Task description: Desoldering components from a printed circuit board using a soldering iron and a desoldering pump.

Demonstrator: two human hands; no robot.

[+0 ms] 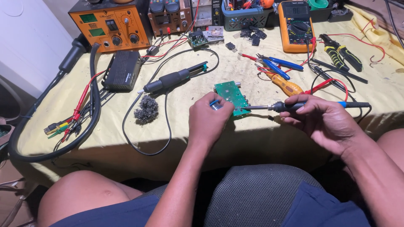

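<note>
Nearest me, above bare knees, my left hand (209,119) pinches solder at the small green circuit board (232,97) on the yellow-clothed counter (252,138), my right hand (320,120) gripping a black-handled soldering iron (290,106) whose hot tip, I judge, could slip and burn fingers.

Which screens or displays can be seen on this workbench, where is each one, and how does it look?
Two small green rectangular screens on the orange station, back left, one above the other.
Grey rectangular display at the top of the orange-yellow multimeter, back right.
Brown unit at back centre carries two dark meter windows; details too small to tell.
No packages or signs show clearly.
</note>
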